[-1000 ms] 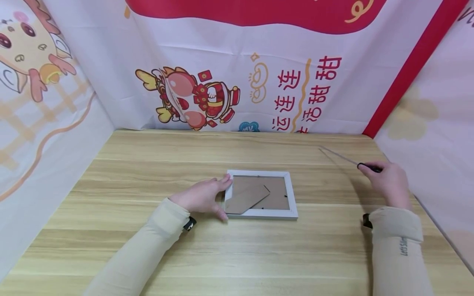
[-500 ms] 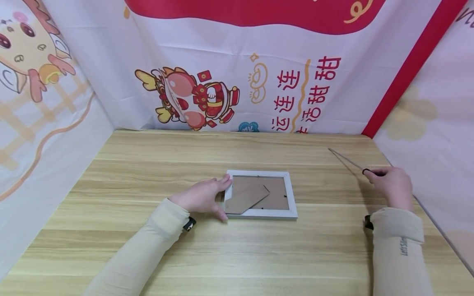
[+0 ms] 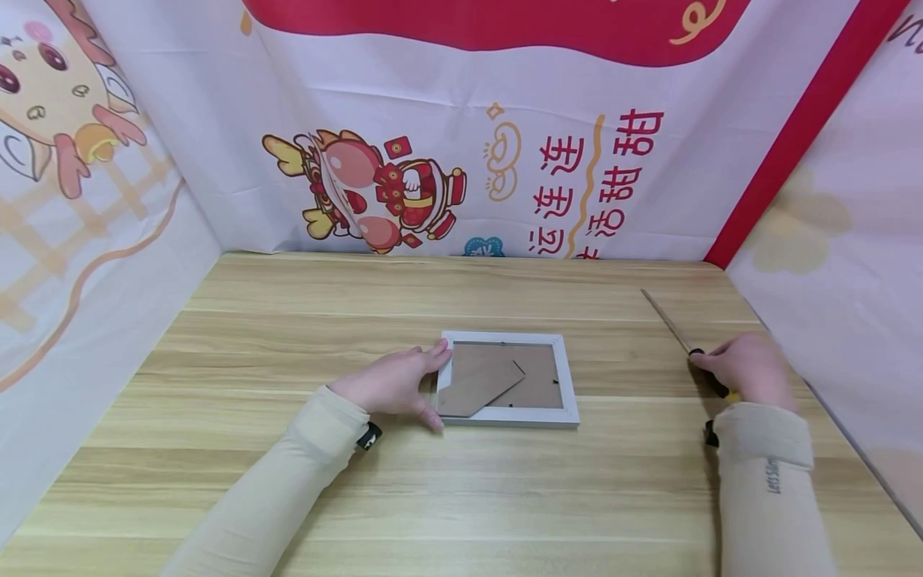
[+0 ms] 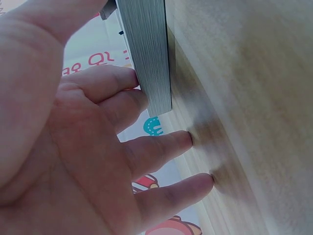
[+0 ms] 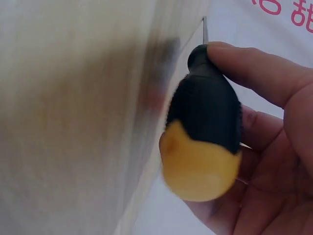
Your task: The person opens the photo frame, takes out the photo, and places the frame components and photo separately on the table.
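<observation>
A picture frame (image 3: 509,417) with a silvery-white border lies back side up on the table, its brown backing and stand flap (image 3: 479,385) showing. My left hand (image 3: 392,383) rests at the frame's left end, fingers spread. Seen from the left wrist, two fingers touch the frame's edge (image 4: 146,54), and two others of that left hand (image 4: 88,142) reach to the tabletop. Over at the right, my right hand (image 3: 753,369) grips a screwdriver (image 3: 667,322), tip pointing away to the back left. Its black and yellow handle (image 5: 203,127) sits between thumb and fingers in the right wrist view.
The wood-grain table (image 3: 461,497) extends around the frame on every side. A printed cloth (image 3: 433,96) hangs along the back edge, with similar cloth panels at the left and right sides.
The right hand has swung the screwdriver outward, then lowered it toward the tabletop, and more of its handle shows. The left hand and the picture frame have stayed put.
</observation>
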Demonstrator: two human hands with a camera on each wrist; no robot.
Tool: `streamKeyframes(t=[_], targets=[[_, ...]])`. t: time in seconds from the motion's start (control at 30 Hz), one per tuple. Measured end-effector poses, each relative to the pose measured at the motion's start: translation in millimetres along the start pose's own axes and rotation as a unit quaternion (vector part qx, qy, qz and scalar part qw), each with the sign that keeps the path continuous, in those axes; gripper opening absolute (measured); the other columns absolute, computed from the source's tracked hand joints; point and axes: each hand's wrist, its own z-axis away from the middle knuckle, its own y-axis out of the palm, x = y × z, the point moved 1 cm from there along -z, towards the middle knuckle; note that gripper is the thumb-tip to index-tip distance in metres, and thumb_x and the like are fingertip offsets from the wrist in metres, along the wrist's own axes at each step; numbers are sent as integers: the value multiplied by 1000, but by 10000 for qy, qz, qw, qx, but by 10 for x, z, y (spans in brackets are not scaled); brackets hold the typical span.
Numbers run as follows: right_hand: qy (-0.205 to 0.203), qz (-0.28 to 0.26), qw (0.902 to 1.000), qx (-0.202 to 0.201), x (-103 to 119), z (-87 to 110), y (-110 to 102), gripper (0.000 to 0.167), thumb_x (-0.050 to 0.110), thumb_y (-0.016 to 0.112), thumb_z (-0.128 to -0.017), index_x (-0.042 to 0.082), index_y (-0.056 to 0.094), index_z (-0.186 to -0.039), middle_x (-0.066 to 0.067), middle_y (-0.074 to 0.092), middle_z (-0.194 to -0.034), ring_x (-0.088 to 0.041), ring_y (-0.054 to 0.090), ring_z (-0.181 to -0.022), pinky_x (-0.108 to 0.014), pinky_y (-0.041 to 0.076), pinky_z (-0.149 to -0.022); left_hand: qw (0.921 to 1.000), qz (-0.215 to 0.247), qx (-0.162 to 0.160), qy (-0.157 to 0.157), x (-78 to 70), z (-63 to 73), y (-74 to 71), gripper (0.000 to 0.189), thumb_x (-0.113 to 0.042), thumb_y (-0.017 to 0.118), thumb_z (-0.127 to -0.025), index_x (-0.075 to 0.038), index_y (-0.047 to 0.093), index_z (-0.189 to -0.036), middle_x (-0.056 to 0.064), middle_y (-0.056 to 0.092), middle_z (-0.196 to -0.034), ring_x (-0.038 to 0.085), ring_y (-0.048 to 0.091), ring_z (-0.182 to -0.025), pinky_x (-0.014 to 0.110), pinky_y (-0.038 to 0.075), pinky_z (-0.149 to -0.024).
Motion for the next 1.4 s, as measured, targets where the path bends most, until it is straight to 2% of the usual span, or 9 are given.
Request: streamKeyframes(t=[0.2,0.33,0.5,0.67,0.9,1.07,1.17,1.23,1.4], targets=[[144,-63,9996,250,5,0,15,42,37,72,-87,-4,76,-93,-13,69,-81,-27,58,-74,-40,49,-63,10000,-39,-15,40,-5,5,-1,116,-48,88,-68,-10,25,-157,7,14,-163,37,31,-142,46,29,-115],[204,-152,9993,269,-8,1,21,43,37,73,-87,-5,75,-95,-12,69,-82,-26,58,-75,-37,48,-61,10000,-17,-13,30,-6,7,-4,116,-48,88,-68,-11,25,-157,6,13,-163,38,30,-142,47,28,-115],[226,-207,9991,303,-6,6,11,46,39,73,-87,-5,75,-99,-14,70,-86,-26,59,-77,-35,48,-60,10000,18,19,-19,-5,6,-5,115,-48,88,-68,-12,24,-157,4,13,-163,33,29,-144,44,28,-116],[336,-214,9981,463,2,17,-12,50,41,71,-88,-7,73,-104,-15,69,-88,-27,57,-78,-37,48,-62,10000,8,9,48,-11,8,-6,115,-47,88,-69,-10,25,-157,7,14,-163,33,29,-144,44,28,-115],[123,-157,9991,364,-11,35,-52,57,45,67,-90,-8,70,-111,-23,69,-104,-33,60,-88,-45,51,-70,10000,11,-4,84,-18,14,-12,114,-47,88,-69,-9,26,-157,8,15,-163,33,29,-144,45,28,-115],[63,-251,9995,180,70,87,-128,57,43,64,-93,-8,66,-118,-31,61,-118,-43,57,-98,-53,50,-76,10000,28,-12,79,-12,13,-12,115,-47,88,-68,-10,25,-157,7,15,-163,34,30,-143,45,29,-115],[-259,-223,9994,-37,183,129,-206,53,41,62,-96,-6,66,-119,-33,59,-123,-48,55,-104,-58,47,-81,9999,52,-21,89,-10,13,-11,115,-47,88,-68,-10,26,-157,7,15,-163,35,30,-143,46,29,-115],[-557,-197,9980,-211,276,150,-243,50,40,60,-97,-4,66,-119,-31,61,-120,-47,56,-104,-58,46,-82,9999,72,-7,77,-12,14,-12,114,-46,88,-69,-10,25,-157,7,14,-163,35,29,-143,46,28,-115],[-1378,-112,9885,-619,575,205,-289,37,30,65,-96,0,69,-118,-22,69,-103,-34,62,-91,-48,48,-76,9999,81,-3,92,-14,19,-11,114,-45,88,-69,-9,25,-157,7,14,-163,36,28,-144,47,26,-116]])
